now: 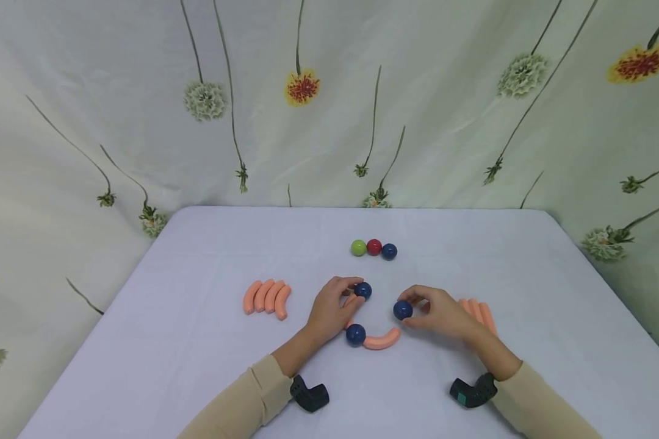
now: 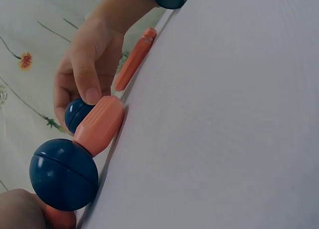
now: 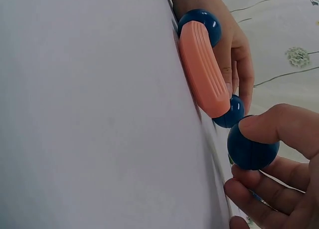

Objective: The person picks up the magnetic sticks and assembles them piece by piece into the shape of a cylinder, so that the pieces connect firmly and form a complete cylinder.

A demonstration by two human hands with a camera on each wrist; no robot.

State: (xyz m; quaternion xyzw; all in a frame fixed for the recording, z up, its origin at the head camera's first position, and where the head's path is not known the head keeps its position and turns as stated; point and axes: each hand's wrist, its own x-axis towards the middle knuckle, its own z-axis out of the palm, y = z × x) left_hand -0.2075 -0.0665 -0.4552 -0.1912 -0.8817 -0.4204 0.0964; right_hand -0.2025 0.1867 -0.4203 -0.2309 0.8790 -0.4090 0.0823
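My left hand [image 1: 331, 309] pinches a glossy blue ball [image 1: 363, 290] between its fingers and thumb. An orange curved stick [image 1: 348, 325] lies under that hand, mostly covered by it, between this ball and a second blue ball [image 1: 355, 335]. From the second ball another orange curved stick [image 1: 381, 339] extends to the right, touching it. My right hand [image 1: 436, 312] grips a third blue ball [image 1: 403, 310] between thumb and fingers, just beyond the free end of that stick. In the right wrist view this gripped ball [image 3: 253, 143] shows whole, with the thumb on top.
Green [image 1: 359, 247], red [image 1: 374, 247] and blue [image 1: 388, 252] balls stand in a row farther back on the white table [image 1: 143, 366]. Several orange curved sticks [image 1: 266, 297] lie at left. More orange sticks [image 1: 479, 312] lie at right, partly behind the right forearm.
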